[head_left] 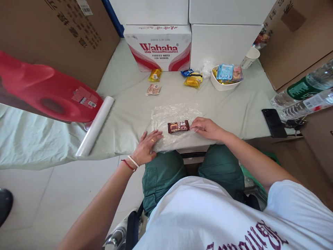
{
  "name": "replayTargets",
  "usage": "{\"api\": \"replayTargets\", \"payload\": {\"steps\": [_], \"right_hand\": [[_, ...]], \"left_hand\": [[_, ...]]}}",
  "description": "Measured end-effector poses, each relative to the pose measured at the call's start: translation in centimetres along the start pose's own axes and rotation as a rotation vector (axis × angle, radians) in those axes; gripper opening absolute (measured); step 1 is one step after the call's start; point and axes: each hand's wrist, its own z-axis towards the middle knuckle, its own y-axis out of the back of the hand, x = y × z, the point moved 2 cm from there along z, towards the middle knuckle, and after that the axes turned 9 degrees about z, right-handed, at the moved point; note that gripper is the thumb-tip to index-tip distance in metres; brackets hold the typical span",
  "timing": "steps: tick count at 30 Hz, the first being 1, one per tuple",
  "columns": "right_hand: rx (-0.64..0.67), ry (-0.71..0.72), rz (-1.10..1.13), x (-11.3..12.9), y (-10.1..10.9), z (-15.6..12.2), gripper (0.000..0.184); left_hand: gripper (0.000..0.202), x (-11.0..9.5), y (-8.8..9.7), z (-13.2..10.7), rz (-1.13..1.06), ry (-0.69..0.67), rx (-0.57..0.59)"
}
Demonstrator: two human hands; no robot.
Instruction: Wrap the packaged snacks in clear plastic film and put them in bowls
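Note:
A brown cocoa snack packet (178, 126) lies on a crinkled sheet of clear plastic film (166, 111) near the table's front edge. My left hand (146, 147) rests palm down at the film's left front corner, its fingers stretched out and holding nothing. Just right of the packet is my right hand (206, 128), with thumb and fingers pinched together over the film. A bit of film seems to be between those fingertips, close to the packet's end.
Toward the back are yellow snack packets (155, 75), a pink-white packet (153, 90) and a white bowl (225, 85) of snacks. A roll of film (95, 126) and red jug (57, 92) stand left. Right are a phone (274, 123), bottles (301, 91) and a paper cup (250, 57).

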Motion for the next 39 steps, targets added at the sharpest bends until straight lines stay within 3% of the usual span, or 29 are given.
{"api": "replayTargets", "payload": {"steps": [3,7,10,13,15,18,20,23,25,28,29,31,34,39], "right_hand": [[-0.007,-0.106,0.041,0.0,0.9,1.9,0.024],[-0.029,-0.344,0.199,-1.1,1.4,3.2,0.023],[-0.058,-0.497,0.328,-2.0,1.5,3.7,0.020],[-0.094,-0.598,0.336,-2.7,1.8,4.4,0.020],[-0.093,-0.649,0.160,-3.1,2.5,5.0,0.022],[-0.121,-0.607,-0.329,-3.2,4.2,6.6,0.029],[-0.145,-0.512,-0.561,-3.1,4.8,8.3,0.036],[-0.055,-0.349,-0.600,-3.1,4.0,11.2,0.044],[0.054,-0.267,-0.557,-3.4,2.5,13.1,0.054],[0.158,-0.268,-0.526,-4.0,0.2,15.0,0.075],[0.172,-0.297,-0.516,-4.1,-0.2,15.4,0.074],[0.190,-0.348,-0.483,-3.7,-0.7,15.5,0.057],[0.222,-0.288,-0.413,-1.6,-0.7,14.3,0.030],[0.360,-0.015,-0.493,1.9,-2.6,9.2,0.036]], "left_hand": [[0.072,-0.5,-0.9,-0.6,0.027,0.010,-0.051],[0.028,-0.9,-1.2,0.2,-0.113,0.060,-0.234],[0.029,-0.2,-0.8,1.6,-0.240,0.158,-0.349],[0.034,1.3,-0.3,3.4,-0.227,0.357,-0.439],[0.025,2.7,-0.1,4.4,-0.150,0.548,-0.512],[0.015,4.2,0.6,4.8,-0.062,0.767,-0.617],[0.018,4.1,1.4,4.1,-0.027,0.824,-0.700],[0.019,1.8,2.8,2.5,0.030,0.818,-0.814],[0.025,-0.8,3.1,2.0,0.019,0.710,-0.754],[0.041,-4.9,2.3,3.1,-0.024,0.448,-0.435],[0.047,-5.9,1.8,3.7,-0.029,0.381,-0.332],[0.057,-7.0,1.0,5.0,-0.027,0.303,-0.194],[0.063,-7.2,0.4,6.5,0.000,0.282,-0.128],[0.057,-6.6,-0.2,6.8,0.013,0.305,-0.157]]}}
